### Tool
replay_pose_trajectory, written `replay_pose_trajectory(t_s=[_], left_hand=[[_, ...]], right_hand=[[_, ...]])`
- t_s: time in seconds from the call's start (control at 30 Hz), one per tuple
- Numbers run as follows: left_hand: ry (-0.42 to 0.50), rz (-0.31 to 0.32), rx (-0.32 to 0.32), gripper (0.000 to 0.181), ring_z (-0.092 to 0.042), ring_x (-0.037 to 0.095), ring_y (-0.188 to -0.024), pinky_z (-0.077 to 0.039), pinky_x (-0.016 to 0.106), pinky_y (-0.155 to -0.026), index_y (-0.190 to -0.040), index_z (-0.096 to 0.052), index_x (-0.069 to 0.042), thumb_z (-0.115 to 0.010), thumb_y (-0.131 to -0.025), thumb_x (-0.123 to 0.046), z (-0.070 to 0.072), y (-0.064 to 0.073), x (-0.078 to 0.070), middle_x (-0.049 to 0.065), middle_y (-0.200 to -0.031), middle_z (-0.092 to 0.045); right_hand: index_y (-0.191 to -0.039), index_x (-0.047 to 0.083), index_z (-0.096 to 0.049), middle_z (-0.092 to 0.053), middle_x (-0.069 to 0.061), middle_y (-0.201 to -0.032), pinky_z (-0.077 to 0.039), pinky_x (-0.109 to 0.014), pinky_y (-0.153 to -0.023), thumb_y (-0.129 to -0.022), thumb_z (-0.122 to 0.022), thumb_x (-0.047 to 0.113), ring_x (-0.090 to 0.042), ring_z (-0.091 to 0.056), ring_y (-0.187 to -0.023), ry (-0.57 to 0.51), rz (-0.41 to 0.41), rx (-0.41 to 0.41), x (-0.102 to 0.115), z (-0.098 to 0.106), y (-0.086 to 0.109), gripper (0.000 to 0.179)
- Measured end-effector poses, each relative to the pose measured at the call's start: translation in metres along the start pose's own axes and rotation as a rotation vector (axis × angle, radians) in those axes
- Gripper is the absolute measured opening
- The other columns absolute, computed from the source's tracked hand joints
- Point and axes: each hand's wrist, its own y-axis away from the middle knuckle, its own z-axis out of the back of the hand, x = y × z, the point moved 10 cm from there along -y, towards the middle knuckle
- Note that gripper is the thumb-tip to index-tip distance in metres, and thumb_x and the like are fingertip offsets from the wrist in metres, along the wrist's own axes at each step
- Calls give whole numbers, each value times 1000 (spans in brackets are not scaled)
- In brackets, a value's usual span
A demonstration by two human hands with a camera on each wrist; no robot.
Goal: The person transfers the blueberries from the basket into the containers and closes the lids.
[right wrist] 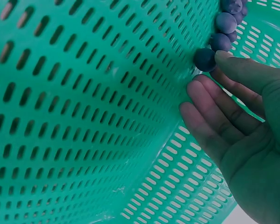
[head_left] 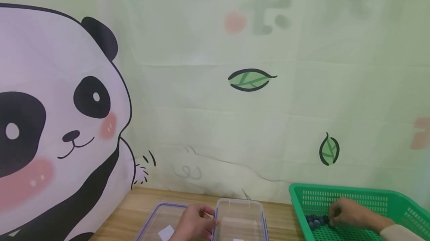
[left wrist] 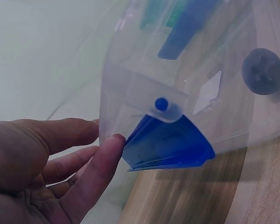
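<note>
My left hand (head_left: pixel 196 221) pinches the near-left wall of a clear plastic box (head_left: pixel 240 200); in the left wrist view, the fingertips sit beside the box's blue latch (left wrist: pixel 170 144). Inside that box lies one blueberry (left wrist: pixel 262 71). At the other side, my right hand (head_left: pixel 351 214) reaches into a green perforated basket (head_left: pixel 295 200). Its thumb and forefinger hold a dark blueberry (right wrist: pixel 205 59) near the basket's wall, while the other fingers stay loosely extended. Several more blueberries (head_left: pixel 315 221) cluster in the basket's left part, touching one another.
Left of the box lies what looks like a clear lid with a blue edge (head_left: pixel 147 226), bearing a white paper label (head_left: pixel 166 232). All stand on a wooden table (head_left: pixel 279 215). Behind it hangs a pale green cloth (head_left: pixel 201 121) printed with a panda and leaves.
</note>
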Motion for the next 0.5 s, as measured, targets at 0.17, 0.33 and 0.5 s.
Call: replay_pose_trajectory(t_s=[0.17,0.33,0.5], left_hand=[[-3,2,-1,20,-68,16,-61,-64,31,-58,-108,-72,6,-80,-90,2,0,-1,1,9,-83,-67],[-12,7,-4,20,-68,17,-61,-64,31,-58,-108,-73,5,-80,-90,2,1,-2,2,9,-83,-68],[-10,6,-1,19,-68,17,-61,-64,31,-58,-107,-73,5,-81,-89,2,0,-2,3,10,-83,-68]], right_hand=[[-85,14,-75,-70,0,-85,-55,-36,-60,-84,-89,26,-24,-63,-78,-2,-34,4,-5,-4,-3,18],[-83,13,-73,-68,-1,-84,-54,-37,-60,-82,-89,23,-26,-62,-77,22,-40,-3,-6,-4,-4,19],[-85,14,-74,-69,-1,-85,-55,-36,-59,-85,-85,16,-24,-62,-76,10,-36,-2,-5,-2,-1,11]])
